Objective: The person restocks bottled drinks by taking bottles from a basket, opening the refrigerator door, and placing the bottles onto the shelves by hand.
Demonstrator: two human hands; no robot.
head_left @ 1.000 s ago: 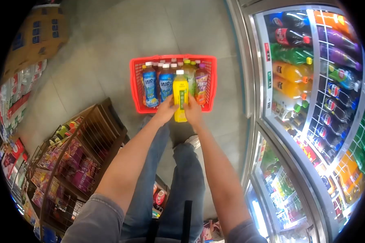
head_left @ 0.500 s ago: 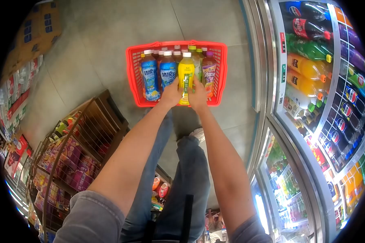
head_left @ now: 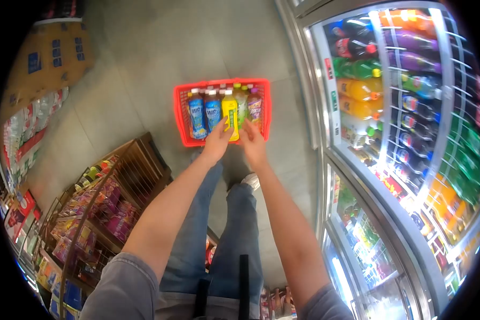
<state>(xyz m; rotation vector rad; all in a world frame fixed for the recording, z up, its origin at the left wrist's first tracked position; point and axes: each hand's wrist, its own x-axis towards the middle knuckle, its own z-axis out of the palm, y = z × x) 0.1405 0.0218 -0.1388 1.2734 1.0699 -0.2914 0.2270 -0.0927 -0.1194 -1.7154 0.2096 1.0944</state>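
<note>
A red basket stands on the floor with several upright drink bottles inside. In its front row are two blue bottles, a yellow bottle with a white cap, and a purple-labelled bottle at the right. My left hand is at the yellow bottle's lower left, fingers apart and nothing in them. On the bottle's right side, my right hand is near the basket's front edge, fingers spread and holding nothing.
A lit drinks fridge with glass doors runs along the right. At the left stand a wire rack of snack packets, a cardboard box and wrapped bottle packs. Grey floor surrounds the basket.
The yellow bottle went down into the basket's front row, between my hands. Both hands have since let go of it and drawn slightly apart.
</note>
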